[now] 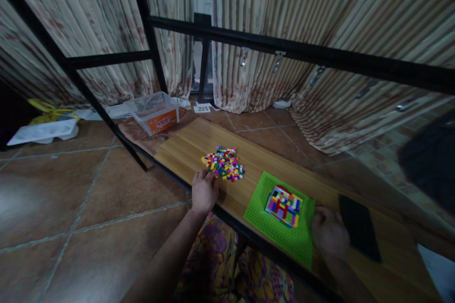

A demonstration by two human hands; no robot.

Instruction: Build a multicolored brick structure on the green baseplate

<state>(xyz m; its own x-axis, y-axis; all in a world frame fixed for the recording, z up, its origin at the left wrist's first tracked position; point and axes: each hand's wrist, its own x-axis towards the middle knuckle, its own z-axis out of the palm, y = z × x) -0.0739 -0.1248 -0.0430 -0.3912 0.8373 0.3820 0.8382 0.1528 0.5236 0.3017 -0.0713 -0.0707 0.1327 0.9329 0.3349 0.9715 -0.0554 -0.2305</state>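
Note:
A loose pile of small colourful toy bricks (224, 164) lies on the wooden board. My left hand (205, 191) is at the near left edge of this pile, its fingers curled down by the bricks; whatever is between the fingertips is hidden. To the right lies a green studded baseplate (258, 203), with a low rectangular build of multicoloured bricks (283, 206) on it. My right hand (330, 232) is at the baseplate's right edge. Its fingers are bent inward and slightly blurred, and I cannot make out what they hold.
The long wooden board (192, 144) has a dark frame along its near side. A clear plastic box (156, 111) with an orange label stands at its far left end. A flat black object (359, 227) lies right of my right hand. A black metal bar (266, 40) crosses before the curtains.

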